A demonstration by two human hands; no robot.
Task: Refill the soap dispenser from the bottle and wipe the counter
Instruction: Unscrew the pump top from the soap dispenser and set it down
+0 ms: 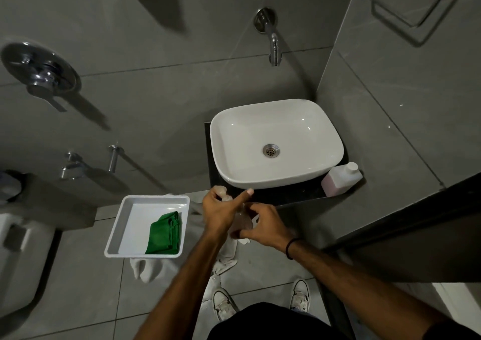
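Observation:
I hold a clear soap dispenser (242,222) in front of the black counter (294,196), below the sink's front rim. My left hand (220,213) is closed around its pump top, forefinger stretched out toward the counter. My right hand (265,226) grips the dispenser's body from the right. Most of the dispenser is hidden by my fingers. The refill bottle (341,179), white-capped with pink liquid, lies tilted on the counter's right end, against the sink. A folded green cloth (164,234) lies in a white tray (122,225) at the left.
A white basin (226,136) fills most of the counter, with a wall spout (274,42) above it. A white towel (147,268) hangs under the tray. A toilet (15,256) stands at the far left. The grey tiled wall closes the right side.

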